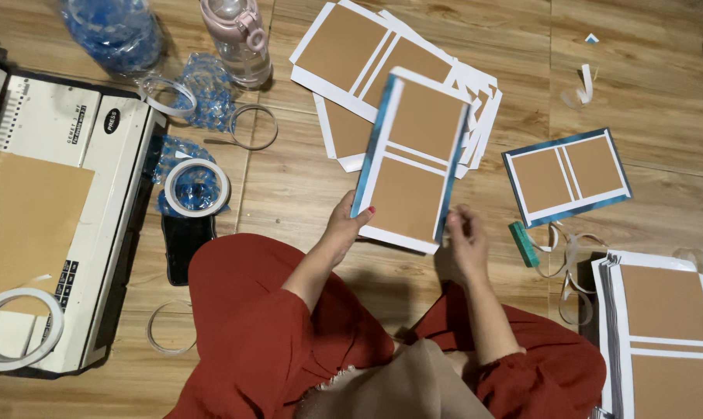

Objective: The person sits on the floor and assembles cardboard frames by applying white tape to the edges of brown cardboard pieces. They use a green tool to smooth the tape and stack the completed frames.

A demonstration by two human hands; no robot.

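Brown cardboard panels with white borders and a blue edge make the book cover (410, 159); both hands, left hand (344, 230) and right hand (466, 239), grasp its lower corners above the wooden floor (289, 186).

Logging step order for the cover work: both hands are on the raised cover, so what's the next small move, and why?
Probably lay the cover flat on the floor. The left hand grips its lower left edge and the right hand pinches at its lower right edge, so it hangs tilted in the air, unsupported for any edge work.
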